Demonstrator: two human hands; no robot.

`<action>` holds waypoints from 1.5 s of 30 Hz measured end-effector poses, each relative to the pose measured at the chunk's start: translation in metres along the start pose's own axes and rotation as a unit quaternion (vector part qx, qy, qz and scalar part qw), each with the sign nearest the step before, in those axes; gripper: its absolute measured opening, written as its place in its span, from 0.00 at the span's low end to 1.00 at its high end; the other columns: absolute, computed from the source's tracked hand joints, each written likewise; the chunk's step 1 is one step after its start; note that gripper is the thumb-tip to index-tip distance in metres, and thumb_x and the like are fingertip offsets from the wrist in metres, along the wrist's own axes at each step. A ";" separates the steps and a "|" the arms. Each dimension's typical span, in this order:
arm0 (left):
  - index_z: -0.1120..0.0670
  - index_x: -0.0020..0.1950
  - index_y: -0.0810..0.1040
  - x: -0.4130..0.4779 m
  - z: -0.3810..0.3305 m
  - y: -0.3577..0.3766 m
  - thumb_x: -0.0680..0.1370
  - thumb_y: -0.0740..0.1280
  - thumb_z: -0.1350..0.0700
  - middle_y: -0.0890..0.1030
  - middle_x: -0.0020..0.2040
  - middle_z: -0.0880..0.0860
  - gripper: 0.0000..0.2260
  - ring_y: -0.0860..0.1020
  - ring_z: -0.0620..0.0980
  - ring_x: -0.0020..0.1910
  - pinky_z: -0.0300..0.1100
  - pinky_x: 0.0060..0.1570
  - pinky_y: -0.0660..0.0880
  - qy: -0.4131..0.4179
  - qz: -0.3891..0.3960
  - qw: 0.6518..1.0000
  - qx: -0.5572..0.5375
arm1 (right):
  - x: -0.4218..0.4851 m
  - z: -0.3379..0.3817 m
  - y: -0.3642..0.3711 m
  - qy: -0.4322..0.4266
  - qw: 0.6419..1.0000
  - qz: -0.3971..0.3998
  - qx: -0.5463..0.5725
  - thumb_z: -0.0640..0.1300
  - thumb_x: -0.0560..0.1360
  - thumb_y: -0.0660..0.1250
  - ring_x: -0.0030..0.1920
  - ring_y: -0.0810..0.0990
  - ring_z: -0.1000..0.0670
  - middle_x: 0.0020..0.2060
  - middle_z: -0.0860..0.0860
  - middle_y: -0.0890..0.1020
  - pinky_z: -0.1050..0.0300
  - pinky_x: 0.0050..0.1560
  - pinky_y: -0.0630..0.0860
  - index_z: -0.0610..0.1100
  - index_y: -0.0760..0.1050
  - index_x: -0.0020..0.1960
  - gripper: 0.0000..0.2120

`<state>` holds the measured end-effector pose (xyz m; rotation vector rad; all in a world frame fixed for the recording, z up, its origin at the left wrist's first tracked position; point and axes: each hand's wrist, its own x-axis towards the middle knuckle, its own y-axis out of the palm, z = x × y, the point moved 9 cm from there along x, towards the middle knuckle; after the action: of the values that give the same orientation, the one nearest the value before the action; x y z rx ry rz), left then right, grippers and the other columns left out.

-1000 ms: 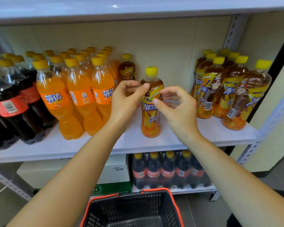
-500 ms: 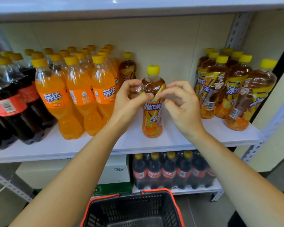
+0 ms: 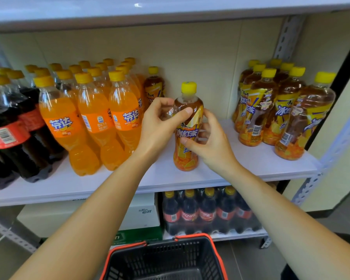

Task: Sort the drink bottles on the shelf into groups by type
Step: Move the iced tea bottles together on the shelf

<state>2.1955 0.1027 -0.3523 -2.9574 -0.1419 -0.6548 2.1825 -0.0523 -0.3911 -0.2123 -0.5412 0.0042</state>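
Amber tea bottle (image 3: pixel 188 132), yellow cap, stands upright on the white shelf (image 3: pixel 190 178), alone in the gap between groups. Both hands are on it. The left hand (image 3: pixel 160 122) wraps the shoulder, thumb across the front, other fingers (image 3: pixel 164 102) curled behind. The right hand (image 3: pixel 214 146) takes the waist lower down, thumb pressed on the label, the rest round the far side. Judgement: the two-level hold steadies a tall, narrow bottle while it is slid or turned. Cannot tell whether the base is clear of the board.

Positions, all taken from the tea bottle:
- Well apart to its right: tea group (image 3: pixel 279 110), same label and cap, so the probable destination.
- Near its left: orange sodas (image 3: pixel 97 118), packed in rows.
- Behind and left: a stray tea (image 3: pixel 154 87), tucked against the sodas and wrong by type. Judged the next one to move.
- Far left, beyond the sodas: colas (image 3: pixel 10 128).
- Below and in front: basket (image 3: pixel 164 259), red rim.

Risk: a push from the shoulder alone could tip it, and the low grip counters that.
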 end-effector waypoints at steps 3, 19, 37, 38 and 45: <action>0.57 0.51 0.77 -0.006 -0.007 -0.003 0.76 0.75 0.48 0.84 0.51 0.60 0.14 0.84 0.55 0.51 0.61 0.50 0.83 0.024 0.010 1.000 0.002 | -0.002 0.004 -0.002 -0.010 1.000 0.004 0.012 0.46 0.71 0.79 0.57 0.82 0.56 0.57 0.56 0.83 0.57 0.55 0.80 0.58 0.66 0.69 0.33; 0.50 0.61 0.82 -0.088 -0.048 -0.030 0.80 0.70 0.58 0.86 0.54 0.60 0.11 0.84 0.56 0.50 0.51 0.48 0.83 0.074 0.186 0.980 0.024 | -0.095 0.005 0.006 0.094 0.973 0.194 0.085 0.43 0.63 0.83 0.57 0.82 0.37 0.56 0.38 0.82 0.39 0.59 0.80 0.57 0.73 0.68 0.37; 0.47 0.65 0.81 -0.231 0.208 -0.152 0.81 0.71 0.53 0.84 0.58 0.45 0.13 0.81 0.42 0.59 0.52 0.64 0.77 -0.179 0.272 0.876 0.355 | -0.244 -0.142 0.114 0.271 0.862 0.423 -0.063 0.38 0.69 0.81 0.49 0.79 0.54 0.51 0.52 0.81 0.58 0.49 0.78 0.41 0.71 0.71 0.34; 0.49 0.68 0.80 -0.240 0.220 -0.158 0.81 0.71 0.53 0.83 0.62 0.47 0.15 0.80 0.45 0.62 0.53 0.66 0.76 -0.193 0.267 0.873 0.359 | -0.254 -0.154 0.121 0.277 0.853 0.435 -0.075 0.38 0.69 0.80 0.51 0.79 0.52 0.52 0.52 0.81 0.60 0.50 0.78 0.40 0.71 0.71 0.34; 0.52 0.79 0.68 -0.284 0.289 -0.184 0.81 0.69 0.47 0.71 0.77 0.53 0.27 0.69 0.55 0.75 0.54 0.72 0.69 -0.215 0.280 0.820 0.450 | -0.314 -0.238 0.166 0.316 0.792 0.495 -0.168 0.42 0.67 0.82 0.59 0.80 0.47 0.59 0.48 0.82 0.52 0.62 0.76 0.43 0.73 0.71 0.35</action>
<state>2.0379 0.3023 -0.7175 -1.9878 0.2984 0.1648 2.0435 0.0434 -0.7839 -0.8001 0.3038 0.8468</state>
